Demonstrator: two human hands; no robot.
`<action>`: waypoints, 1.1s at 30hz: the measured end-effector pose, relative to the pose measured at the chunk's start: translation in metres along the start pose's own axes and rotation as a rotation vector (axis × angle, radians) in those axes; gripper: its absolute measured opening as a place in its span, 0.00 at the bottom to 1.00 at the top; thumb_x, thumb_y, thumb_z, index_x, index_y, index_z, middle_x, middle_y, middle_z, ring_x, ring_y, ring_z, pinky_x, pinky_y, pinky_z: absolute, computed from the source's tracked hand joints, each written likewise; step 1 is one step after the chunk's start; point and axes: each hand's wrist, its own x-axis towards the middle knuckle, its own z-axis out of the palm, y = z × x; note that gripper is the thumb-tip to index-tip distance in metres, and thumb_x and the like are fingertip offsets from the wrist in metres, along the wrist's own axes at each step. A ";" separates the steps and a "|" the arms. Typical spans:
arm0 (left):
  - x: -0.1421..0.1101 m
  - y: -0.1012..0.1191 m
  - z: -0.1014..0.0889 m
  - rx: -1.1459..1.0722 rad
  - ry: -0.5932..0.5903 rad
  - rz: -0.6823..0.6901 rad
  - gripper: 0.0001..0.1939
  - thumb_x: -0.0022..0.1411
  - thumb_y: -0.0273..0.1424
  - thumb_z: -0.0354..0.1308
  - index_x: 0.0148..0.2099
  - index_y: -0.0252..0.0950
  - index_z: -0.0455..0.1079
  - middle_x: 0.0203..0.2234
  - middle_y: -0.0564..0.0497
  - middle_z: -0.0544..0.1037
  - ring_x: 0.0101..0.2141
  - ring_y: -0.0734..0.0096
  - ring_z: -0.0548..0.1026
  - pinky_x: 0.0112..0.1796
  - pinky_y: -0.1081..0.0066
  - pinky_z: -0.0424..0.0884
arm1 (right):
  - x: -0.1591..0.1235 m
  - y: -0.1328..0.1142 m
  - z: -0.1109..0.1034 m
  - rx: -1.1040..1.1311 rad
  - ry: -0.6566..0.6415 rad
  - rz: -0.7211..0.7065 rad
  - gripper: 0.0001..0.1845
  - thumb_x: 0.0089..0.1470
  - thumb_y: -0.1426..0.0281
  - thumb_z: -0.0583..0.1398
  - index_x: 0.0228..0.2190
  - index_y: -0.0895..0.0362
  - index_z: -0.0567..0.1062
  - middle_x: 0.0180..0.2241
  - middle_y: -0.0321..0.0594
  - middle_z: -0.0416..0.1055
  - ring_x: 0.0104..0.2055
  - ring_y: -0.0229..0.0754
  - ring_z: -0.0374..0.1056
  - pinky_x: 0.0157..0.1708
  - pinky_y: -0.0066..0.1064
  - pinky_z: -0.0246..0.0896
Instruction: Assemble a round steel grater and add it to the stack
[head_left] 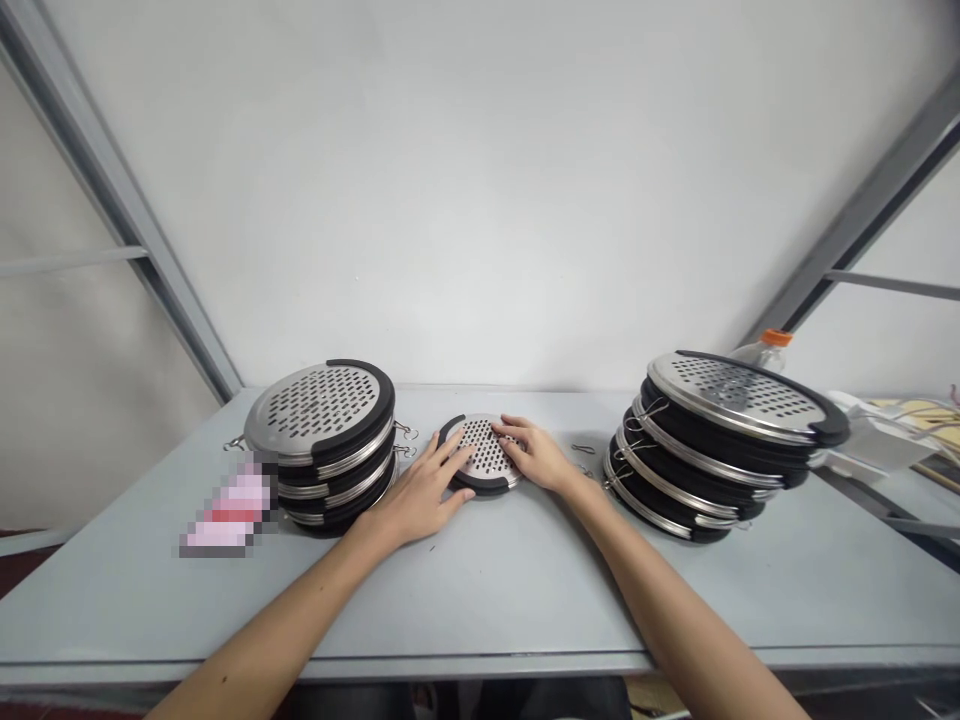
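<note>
Between my hands, a round perforated metal disc (486, 462) with black edging lies flat on the table. The fingers of my left hand (429, 490) are spread over its left side. My right hand (538, 455) rests at its right side, fingers extended and slightly bent on the holed face; a small dark spot or piece by its fingertips is too small to name. Neither hand grips the disc. To the left stands a stack of similar discs (319, 400) with wire clips at the sides, and to the right another, leaning stack of discs (739, 385).
A loose wire clip (583, 449) lies right of the middle disc. A pixelated pinkish item (229, 512) is by the left stack. Behind the right stack are a bottle with an orange cap (776, 338) and a white box (874, 440). Grey metal posts (127, 200) frame the wall.
</note>
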 end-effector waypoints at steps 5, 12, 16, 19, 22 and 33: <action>0.000 0.003 0.004 -0.008 0.019 -0.015 0.32 0.62 0.35 0.53 0.66 0.43 0.48 0.66 0.49 0.46 0.64 0.49 0.43 0.59 0.50 0.54 | 0.001 -0.001 0.004 0.046 -0.007 -0.020 0.20 0.58 0.65 0.53 0.50 0.58 0.72 0.56 0.50 0.64 0.58 0.48 0.60 0.58 0.43 0.52; 0.002 -0.001 0.008 -0.012 0.022 -0.085 0.39 0.60 0.46 0.55 0.67 0.39 0.44 0.66 0.42 0.41 0.64 0.51 0.41 0.60 0.51 0.49 | -0.006 -0.007 -0.007 -0.036 -0.032 -0.025 0.21 0.58 0.64 0.54 0.50 0.59 0.72 0.52 0.52 0.67 0.56 0.49 0.62 0.56 0.42 0.54; 0.001 -0.002 0.007 -0.009 0.027 -0.128 0.33 0.65 0.43 0.48 0.67 0.40 0.42 0.66 0.41 0.41 0.64 0.54 0.41 0.60 0.51 0.50 | -0.008 -0.005 -0.017 -0.077 -0.010 -0.007 0.19 0.57 0.63 0.55 0.47 0.57 0.75 0.47 0.49 0.70 0.49 0.48 0.67 0.52 0.40 0.58; 0.000 -0.002 0.007 -0.017 0.020 -0.139 0.34 0.65 0.43 0.48 0.68 0.40 0.39 0.66 0.40 0.44 0.64 0.55 0.42 0.60 0.52 0.49 | -0.010 -0.003 -0.025 -0.060 -0.020 -0.006 0.19 0.56 0.61 0.56 0.44 0.57 0.76 0.43 0.48 0.72 0.46 0.47 0.69 0.51 0.39 0.60; 0.000 -0.003 0.007 -0.042 0.000 -0.144 0.39 0.63 0.45 0.51 0.68 0.39 0.38 0.65 0.41 0.45 0.64 0.54 0.41 0.61 0.53 0.48 | -0.013 0.000 -0.033 -0.012 -0.104 -0.019 0.28 0.49 0.56 0.62 0.49 0.58 0.72 0.49 0.49 0.68 0.51 0.50 0.65 0.54 0.41 0.57; 0.001 -0.007 0.008 -0.127 0.052 -0.109 0.41 0.61 0.43 0.54 0.68 0.40 0.37 0.65 0.43 0.48 0.64 0.55 0.46 0.60 0.54 0.50 | -0.016 0.012 -0.036 0.111 -0.237 0.050 0.52 0.35 0.55 0.70 0.59 0.57 0.60 0.59 0.49 0.60 0.60 0.55 0.56 0.61 0.46 0.48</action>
